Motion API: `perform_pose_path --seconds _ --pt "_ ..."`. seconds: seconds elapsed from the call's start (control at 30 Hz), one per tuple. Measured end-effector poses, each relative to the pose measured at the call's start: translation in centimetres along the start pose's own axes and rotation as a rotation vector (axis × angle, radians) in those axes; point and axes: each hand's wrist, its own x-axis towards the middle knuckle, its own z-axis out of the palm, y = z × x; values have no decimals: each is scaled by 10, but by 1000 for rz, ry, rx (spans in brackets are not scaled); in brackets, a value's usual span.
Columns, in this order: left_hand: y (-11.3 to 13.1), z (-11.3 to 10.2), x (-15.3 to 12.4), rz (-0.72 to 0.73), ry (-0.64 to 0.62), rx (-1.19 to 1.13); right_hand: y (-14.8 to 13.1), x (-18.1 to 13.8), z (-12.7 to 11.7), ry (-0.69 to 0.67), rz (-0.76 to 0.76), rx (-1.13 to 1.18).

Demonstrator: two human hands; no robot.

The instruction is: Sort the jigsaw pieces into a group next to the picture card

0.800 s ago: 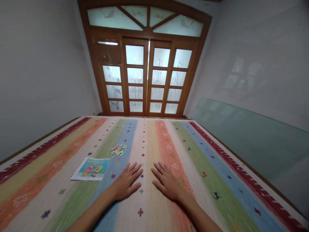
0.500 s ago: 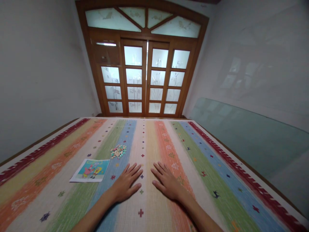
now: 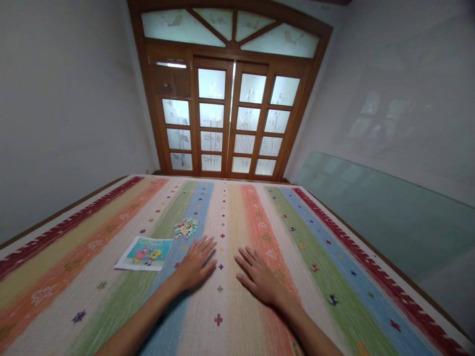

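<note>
My left hand [image 3: 197,262] is over the striped cloth [image 3: 202,321], palm down with its fingers stretched out and nothing held. Just beyond its fingertips lies a small heap of jigsaw puzzle pieces [image 3: 186,228] in teal, pink and cream. To the left of that hand, a printed picture sheet [image 3: 144,253] with a pink and a yellow cartoon figure on a blue-green ground lies flat. My right hand [image 3: 257,274] rests palm down on the yellow and orange stripes, fingers spread, holding nothing.
The cloth covers a wide table whose brown edge [image 3: 419,291] shows on the right. Wooden doors with glass panes [image 3: 211,114] stand beyond the far end. A pale green glass sheet [image 3: 371,198] leans along the right wall [image 3: 426,99].
The left hand has shifted slightly up and left, towards the puzzle pieces. The right hand stays nearly in place. The whole view has turned a little.
</note>
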Motion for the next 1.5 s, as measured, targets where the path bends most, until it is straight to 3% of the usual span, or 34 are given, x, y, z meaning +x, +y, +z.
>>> perform_pose_path --seconds 0.3,0.5,0.8,1.07,1.5 --pt "-35 -8 46 -430 208 128 0 0 2 6 0 -2" --pt "-42 -6 64 -603 168 184 -2 0 -2 -19 9 -2" --pt "-51 -13 76 -727 119 231 -1 0 0 -2 -5 2" --pt "-64 -13 76 -737 75 214 -2 0 -2 -14 9 1" --pt "-68 -13 86 -466 98 194 -2 0 -2 -19 9 -1"
